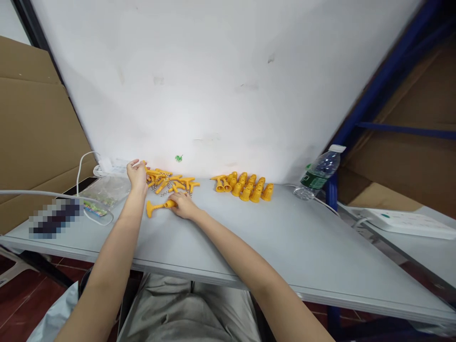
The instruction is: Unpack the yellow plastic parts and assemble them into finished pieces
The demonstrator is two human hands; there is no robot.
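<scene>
My right hand (183, 205) rests on the grey table (270, 237) with its fingers closed round one end of a yellow plastic part with a flared foot (156, 207), which lies on its side. My left hand (137, 175) reaches to the left end of a loose heap of yellow parts with small metal chains (171, 181) by the wall, fingers curled onto a piece there. To the right stands a tidy cluster of several yellow cone-shaped parts (245, 186).
A clear plastic bag (105, 192) and a white cable (83, 166) lie at the left, beside a blurred dark item (53, 217). A water bottle (318, 173) leans at the right by a blue rack post. A white power strip (406, 222) sits far right.
</scene>
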